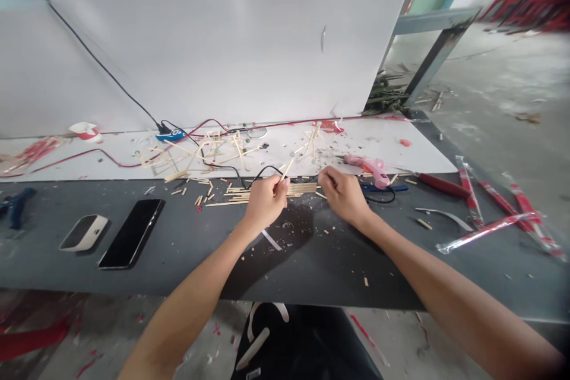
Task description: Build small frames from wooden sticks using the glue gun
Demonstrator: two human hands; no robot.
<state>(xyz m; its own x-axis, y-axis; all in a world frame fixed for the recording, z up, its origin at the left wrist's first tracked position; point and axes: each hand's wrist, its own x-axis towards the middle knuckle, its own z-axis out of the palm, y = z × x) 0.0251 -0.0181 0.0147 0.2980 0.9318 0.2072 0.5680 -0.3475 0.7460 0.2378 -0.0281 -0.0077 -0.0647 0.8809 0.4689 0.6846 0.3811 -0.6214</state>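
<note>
My left hand [265, 200] is closed, thumb against fingers, around a thin wooden stick [288, 168] that points up and away. A short distance to its right, my right hand [344, 195] is curled with its fingers pressed together; whatever it may grip is hidden. Between and behind the hands lies a bundle of thin wooden sticks [301, 188] on the dark table. Frames built of joined sticks [214, 145] stand on the white board at the back left, and a smaller stick frame [313, 141] stands behind the hands. Beyond my right hand rests a pink glue gun [371, 167].
A phone [132, 234] and a small white device [84, 233] lie at left. Toward the right are a red-handled tool [443, 184], a curved metal piece [445, 217] and red plastic-wrapped strips [490, 231]. Cables cross the white board [414, 145]; stick scraps litter the table.
</note>
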